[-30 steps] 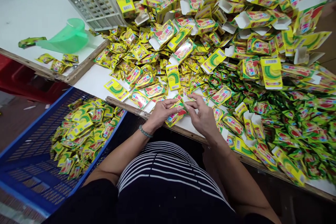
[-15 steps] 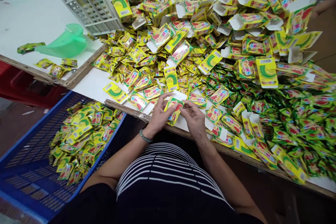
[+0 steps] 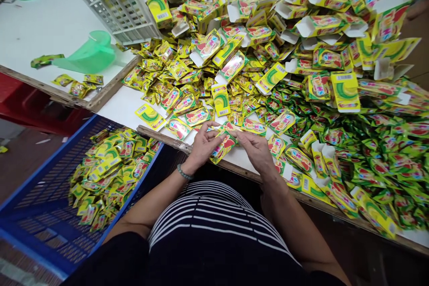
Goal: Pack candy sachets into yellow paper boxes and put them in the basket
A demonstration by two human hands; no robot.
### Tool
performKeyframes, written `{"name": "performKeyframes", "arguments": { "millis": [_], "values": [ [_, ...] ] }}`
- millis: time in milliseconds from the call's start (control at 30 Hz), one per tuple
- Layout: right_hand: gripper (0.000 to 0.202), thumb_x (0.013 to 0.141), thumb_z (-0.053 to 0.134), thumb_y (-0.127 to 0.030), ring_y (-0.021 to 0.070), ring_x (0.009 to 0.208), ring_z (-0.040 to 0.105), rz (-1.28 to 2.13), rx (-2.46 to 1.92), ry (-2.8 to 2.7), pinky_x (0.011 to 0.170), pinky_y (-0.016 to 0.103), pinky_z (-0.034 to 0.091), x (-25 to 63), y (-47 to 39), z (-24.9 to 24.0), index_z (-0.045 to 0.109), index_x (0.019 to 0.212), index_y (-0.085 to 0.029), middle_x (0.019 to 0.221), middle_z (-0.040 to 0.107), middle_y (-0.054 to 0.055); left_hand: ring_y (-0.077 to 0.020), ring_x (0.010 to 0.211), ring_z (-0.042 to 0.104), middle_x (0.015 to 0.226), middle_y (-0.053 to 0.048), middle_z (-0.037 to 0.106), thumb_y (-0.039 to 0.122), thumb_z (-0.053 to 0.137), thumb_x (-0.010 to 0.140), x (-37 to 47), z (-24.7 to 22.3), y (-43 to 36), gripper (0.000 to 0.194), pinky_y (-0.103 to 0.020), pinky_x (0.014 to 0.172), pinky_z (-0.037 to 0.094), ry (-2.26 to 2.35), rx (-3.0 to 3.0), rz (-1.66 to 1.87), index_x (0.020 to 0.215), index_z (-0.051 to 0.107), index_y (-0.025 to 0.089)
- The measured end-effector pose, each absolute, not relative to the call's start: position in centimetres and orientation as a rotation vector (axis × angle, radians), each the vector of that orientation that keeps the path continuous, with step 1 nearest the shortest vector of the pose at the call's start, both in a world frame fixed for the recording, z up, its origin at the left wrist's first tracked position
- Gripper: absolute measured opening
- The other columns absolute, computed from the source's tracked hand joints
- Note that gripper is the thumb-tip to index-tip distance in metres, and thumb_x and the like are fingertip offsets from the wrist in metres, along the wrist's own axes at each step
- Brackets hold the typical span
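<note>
A small yellow and green candy box [image 3: 222, 148] with a red fruit print is held at the table's front edge. My left hand [image 3: 203, 146] closes around its left side, the thumb lying over the printed front. The fingers of my right hand [image 3: 256, 149] pinch the box at its upper right end, where no white flap stands out. Just beyond both hands lie more candy boxes [image 3: 198, 116] of the same print, several with open white ends. Behind these spreads a heap of yellow-wrapped candies [image 3: 177, 69], and to the right a heap of green-wrapped candies [image 3: 372, 156].
A blue crate [image 3: 40, 196] with many filled boxes stands low at left. On the white table are a green scoop [image 3: 92, 56] and a tilted white plastic basket [image 3: 129, 13]. Wooden strips [image 3: 114, 81] edge the tabletop. Open boxes [image 3: 321, 22] are piled high at back right.
The white flap at the top of the held box has been folded down out of sight. My right hand has moved its fingers onto that end. The view has shifted slightly.
</note>
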State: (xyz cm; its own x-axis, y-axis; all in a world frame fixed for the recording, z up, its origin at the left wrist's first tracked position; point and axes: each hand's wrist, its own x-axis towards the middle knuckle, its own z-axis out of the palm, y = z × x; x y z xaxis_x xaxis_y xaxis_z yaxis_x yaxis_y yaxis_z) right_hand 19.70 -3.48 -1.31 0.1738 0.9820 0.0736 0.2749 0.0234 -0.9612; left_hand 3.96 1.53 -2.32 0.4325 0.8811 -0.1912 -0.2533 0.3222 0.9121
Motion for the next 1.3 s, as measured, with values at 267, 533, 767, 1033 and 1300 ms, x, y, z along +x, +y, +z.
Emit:
{"name": "performKeyframes", "arguments": {
  "millis": [267,533,767,1033,1300],
  "values": [
    [0.025,0.071,0.075,-0.044,0.0210,0.081,0.070,0.997,-1.481,-1.032,0.081,0.040,0.057,19.6,-3.2,-2.5,0.078,0.085,-0.024,0.088,0.077,0.003,-0.0058,0.054,0.055,0.067,0.006,0.065,0.039,0.083,0.059,3.9,-2.6,1.5,0.055,-0.018,0.054,0.039,0.856,0.959,0.853,0.099,0.052,0.018],
    [0.024,0.071,0.076,-0.045,0.0214,0.081,0.071,1.094,-1.477,-1.030,0.083,0.041,0.057,20.7,-3.1,-2.3,0.078,0.085,-0.025,0.088,0.077,0.003,-0.0076,0.060,0.059,0.070,0.003,0.066,0.043,0.081,0.063,3.6,-2.2,1.6,0.047,-0.020,0.061,0.044,0.779,0.990,0.823,0.096,0.058,0.017],
    [0.020,0.074,0.074,-0.042,0.0216,0.083,0.071,1.010,-1.469,-1.061,0.082,0.041,0.057,20.0,-3.7,-2.5,0.078,0.088,-0.028,0.088,0.077,0.001,-0.0080,0.060,0.060,0.069,0.002,0.067,0.043,0.080,0.064,3.9,-2.5,1.4,0.046,-0.020,0.061,0.044,0.798,0.969,0.867,0.095,0.059,0.017],
    [0.031,0.084,0.064,-0.042,0.0230,0.106,0.066,0.796,-1.522,-1.027,0.101,0.043,0.048,16.1,-5.7,-3.5,0.074,0.107,-0.023,0.114,0.072,0.005,-0.0084,0.062,0.060,0.070,0.002,0.067,0.044,0.079,0.066,3.8,-2.7,0.8,0.047,-0.021,0.064,0.046,0.826,0.930,0.928,0.100,0.059,0.017],
    [0.020,0.089,0.058,-0.034,0.0195,0.091,0.067,0.601,-1.354,-1.378,0.086,0.038,0.051,14.5,-3.9,-2.8,0.074,0.097,-0.025,0.097,0.075,0.004,-0.0089,0.054,0.053,0.065,0.003,0.063,0.049,0.075,0.068,-0.2,-0.6,1.9,0.050,-0.020,0.055,0.040,0.943,1.165,0.853,0.105,0.059,0.019]
  ]
}}
